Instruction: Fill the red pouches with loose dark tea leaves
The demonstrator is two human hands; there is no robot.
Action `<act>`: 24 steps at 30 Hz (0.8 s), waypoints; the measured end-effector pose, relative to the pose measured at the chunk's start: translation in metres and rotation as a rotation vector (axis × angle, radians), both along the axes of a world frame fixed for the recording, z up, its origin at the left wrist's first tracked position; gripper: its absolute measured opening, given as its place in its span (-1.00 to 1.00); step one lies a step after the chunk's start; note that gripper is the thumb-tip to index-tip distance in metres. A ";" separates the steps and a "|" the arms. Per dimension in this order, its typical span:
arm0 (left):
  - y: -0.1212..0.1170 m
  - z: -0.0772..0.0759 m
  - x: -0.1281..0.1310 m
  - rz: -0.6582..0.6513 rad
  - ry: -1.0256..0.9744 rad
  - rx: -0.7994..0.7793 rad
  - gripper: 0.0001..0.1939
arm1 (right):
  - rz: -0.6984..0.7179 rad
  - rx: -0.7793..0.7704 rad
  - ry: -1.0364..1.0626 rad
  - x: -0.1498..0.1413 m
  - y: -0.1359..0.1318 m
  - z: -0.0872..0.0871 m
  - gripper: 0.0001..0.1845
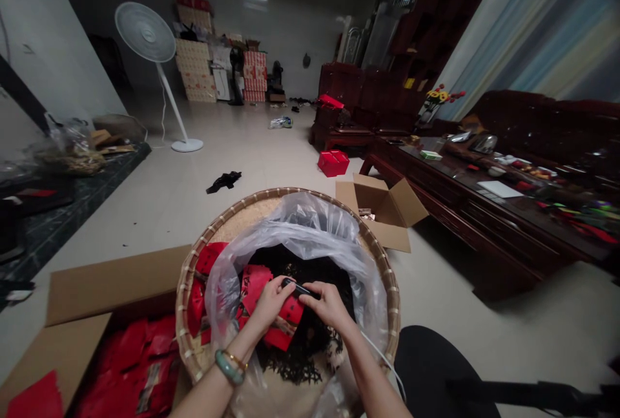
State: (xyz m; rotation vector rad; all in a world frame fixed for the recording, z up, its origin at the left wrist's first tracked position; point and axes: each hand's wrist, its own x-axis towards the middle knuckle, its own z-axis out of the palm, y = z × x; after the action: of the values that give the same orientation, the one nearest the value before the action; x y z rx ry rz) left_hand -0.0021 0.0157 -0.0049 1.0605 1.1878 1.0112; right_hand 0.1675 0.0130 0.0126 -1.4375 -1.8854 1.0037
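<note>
Both hands are over a round bamboo basket (393, 276). My left hand (274, 296) is closed on the left end of a slim black handheld object (298, 287); my right hand (325, 302) grips its right end. What exactly the object is, I cannot make out. Just below it, and close to my left hand, lie red printed packets (283, 337). Dark, dried, shrivelled pieces (303, 369) fill a clear plastic bag (310, 240) opened out inside the basket. More red packets (196, 305) are tucked between the bag and the basket's left rim.
An open carton of red packets (130, 366) stands at the lower left. Another open carton (394, 211) is beyond the basket at right, near a dark wooden table (455, 224). A black round seat (436, 373) and white cable (382, 355) are at lower right. A fan (167, 82) stands farther back.
</note>
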 end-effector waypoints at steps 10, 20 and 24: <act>0.000 -0.007 -0.010 -0.071 -0.073 -0.171 -0.39 | -0.072 -0.290 0.326 0.012 0.001 -0.018 -0.45; 0.004 -0.004 -0.016 0.112 -0.080 -0.113 -0.67 | -0.256 0.119 -0.317 0.041 0.011 -0.052 -0.45; 0.002 -0.001 -0.008 0.128 -0.053 -0.058 -0.68 | -0.287 0.258 -0.129 0.016 0.009 -0.044 -0.62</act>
State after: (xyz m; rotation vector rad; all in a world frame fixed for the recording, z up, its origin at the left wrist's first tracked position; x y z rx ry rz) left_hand -0.0103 0.0175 -0.0061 0.9163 1.2468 1.0905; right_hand 0.1838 0.0217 -0.0314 -1.5883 -1.7550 0.5242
